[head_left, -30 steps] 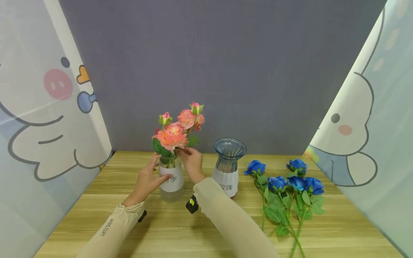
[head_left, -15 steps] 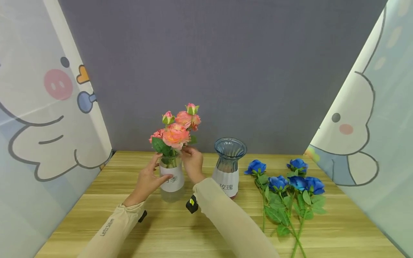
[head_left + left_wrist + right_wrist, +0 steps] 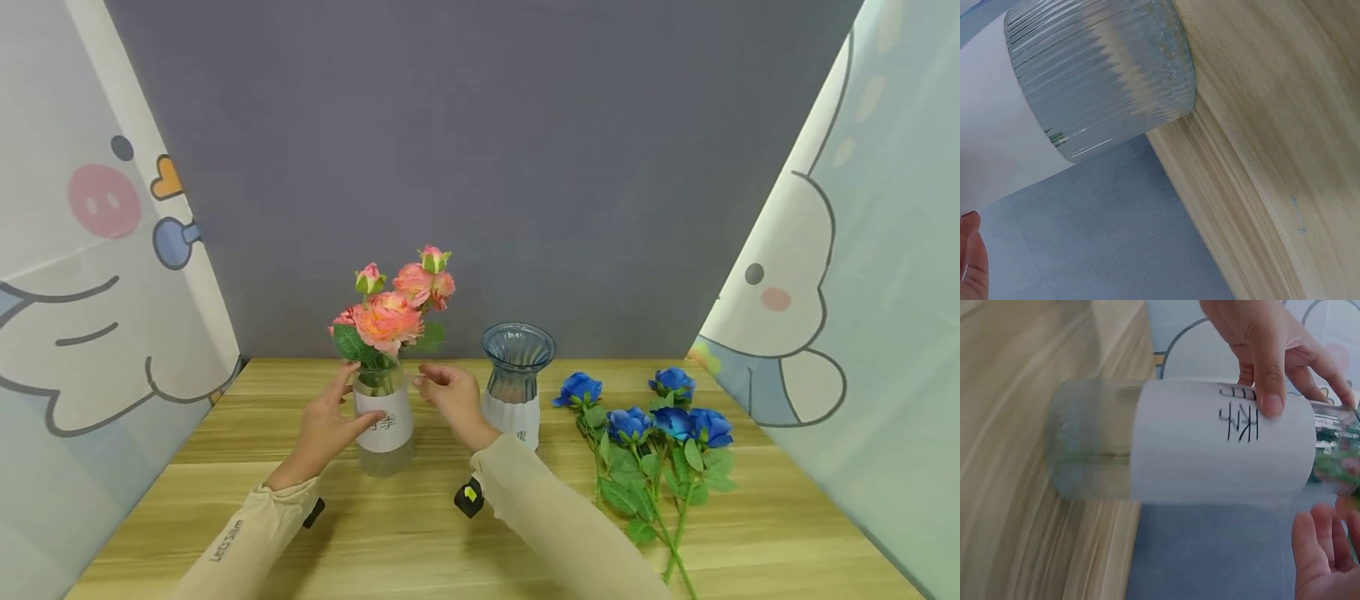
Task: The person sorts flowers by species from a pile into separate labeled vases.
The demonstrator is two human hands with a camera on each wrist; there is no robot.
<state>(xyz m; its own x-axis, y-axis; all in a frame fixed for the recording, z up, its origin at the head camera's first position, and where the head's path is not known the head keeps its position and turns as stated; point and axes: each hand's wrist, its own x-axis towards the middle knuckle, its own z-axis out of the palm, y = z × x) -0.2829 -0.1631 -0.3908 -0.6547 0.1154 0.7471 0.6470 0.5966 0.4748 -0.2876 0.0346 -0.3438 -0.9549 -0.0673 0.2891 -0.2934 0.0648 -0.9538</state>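
Observation:
A ribbed clear glass vase (image 3: 385, 461) with a white paper label (image 3: 1191, 447) stands upright on the table, holding pink flowers (image 3: 390, 319) and green leaves. My left hand (image 3: 324, 429) grips the vase from the left, its thumb (image 3: 1269, 394) on the label and its fingers behind near the neck. Beside the neck on the right is my right hand (image 3: 455, 402), its fingers loosely bent with nothing held; in the right wrist view its fingers (image 3: 1310, 540) are apart from the glass. In the left wrist view the vase's base (image 3: 1166, 56) rests on the wood.
A blue flared glass vase (image 3: 517, 354), also labelled, stands right of my right hand, partly behind the sleeve. Several blue roses (image 3: 628, 425) with long stems lie on the wooden table (image 3: 420, 542) farther right. A grey panel (image 3: 450, 167) rises behind.
My right hand has let go of the flower stems and drawn back slightly from the vase's neck. The pink blooms have settled a little. My left hand keeps its hold; the head view has shifted.

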